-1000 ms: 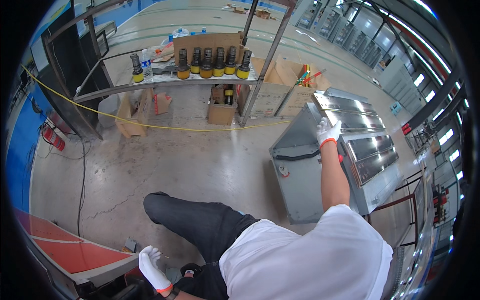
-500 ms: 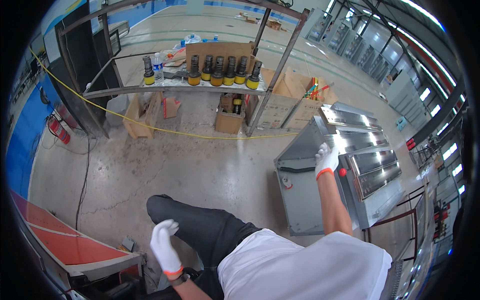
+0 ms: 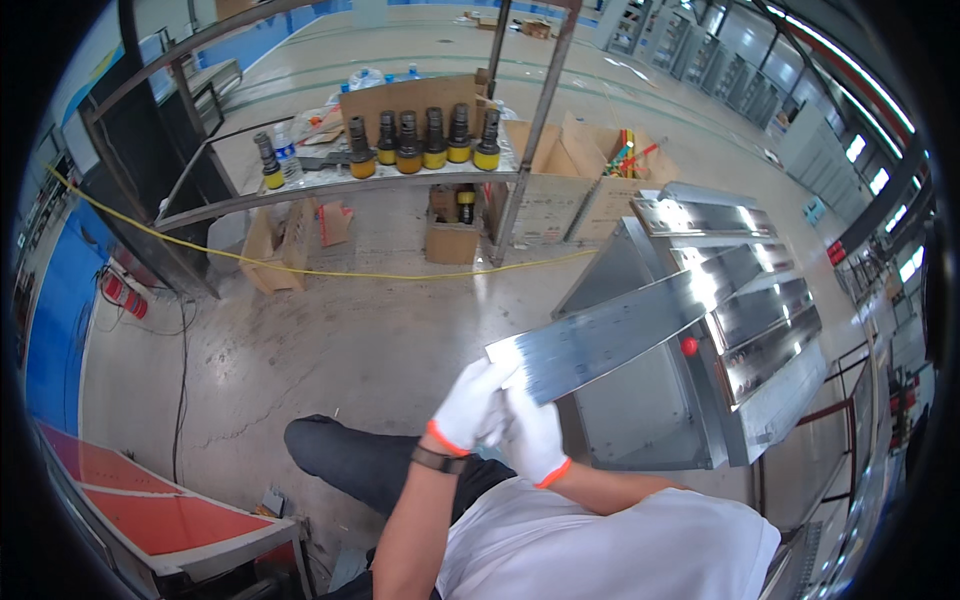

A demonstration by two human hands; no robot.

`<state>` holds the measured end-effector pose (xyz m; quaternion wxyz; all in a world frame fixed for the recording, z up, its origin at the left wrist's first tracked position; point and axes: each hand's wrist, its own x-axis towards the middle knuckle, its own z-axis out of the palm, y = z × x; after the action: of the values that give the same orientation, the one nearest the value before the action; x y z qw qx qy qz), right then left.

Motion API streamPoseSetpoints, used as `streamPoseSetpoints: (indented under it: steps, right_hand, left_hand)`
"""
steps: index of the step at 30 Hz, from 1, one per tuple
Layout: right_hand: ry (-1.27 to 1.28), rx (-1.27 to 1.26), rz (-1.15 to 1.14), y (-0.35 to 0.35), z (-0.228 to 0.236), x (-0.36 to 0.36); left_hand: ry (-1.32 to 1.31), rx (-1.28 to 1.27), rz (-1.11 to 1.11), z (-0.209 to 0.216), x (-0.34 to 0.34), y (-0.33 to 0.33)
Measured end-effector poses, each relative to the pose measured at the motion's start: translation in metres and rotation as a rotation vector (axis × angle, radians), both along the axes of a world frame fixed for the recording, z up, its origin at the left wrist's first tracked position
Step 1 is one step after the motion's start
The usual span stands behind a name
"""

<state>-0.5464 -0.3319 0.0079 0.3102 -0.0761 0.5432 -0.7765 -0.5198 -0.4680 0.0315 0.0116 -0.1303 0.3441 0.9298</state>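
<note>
Moved since earlier frame: left hand (image 3: 468, 407), from lower left to centre; right hand (image 3: 535, 435), from grey cabinet (image 3: 640, 412) to centre. Metal strip (image 3: 610, 338): centre to right of frame, far end over cabinet, contact unclear. Hands: close together, both gripping strip's near end. Advised handling: wider grip, strip level, edges clear of red knob (image 3: 690, 346).

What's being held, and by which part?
A long flat metal strip, held at its near end by the left hand and right hand.
</note>
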Motion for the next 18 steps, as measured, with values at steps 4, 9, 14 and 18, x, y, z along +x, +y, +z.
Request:
streamPoseSetpoints:
  steps: [4, 9, 14, 18]
  right_hand:
    - [0.085, -0.097, 0.309, 0.003, -0.004, 0.009]
    - [0.124, -0.189, 0.566, 0.013, -0.023, -0.024]
    - [0.160, -0.294, -0.019, 0.074, -0.050, -0.101]
    - [0.286, -0.590, -0.031, 0.071, -0.001, -0.164]
  left_hand:
    - [-0.086, -0.156, -0.030, 0.003, 0.024, -0.018]
    - [-0.069, -0.172, 0.143, 0.012, 0.035, -0.013]
    - [-0.108, -0.262, 0.401, -0.008, 0.058, -0.005]
    - [-0.151, -0.302, 0.511, 0.009, 0.088, -0.008]
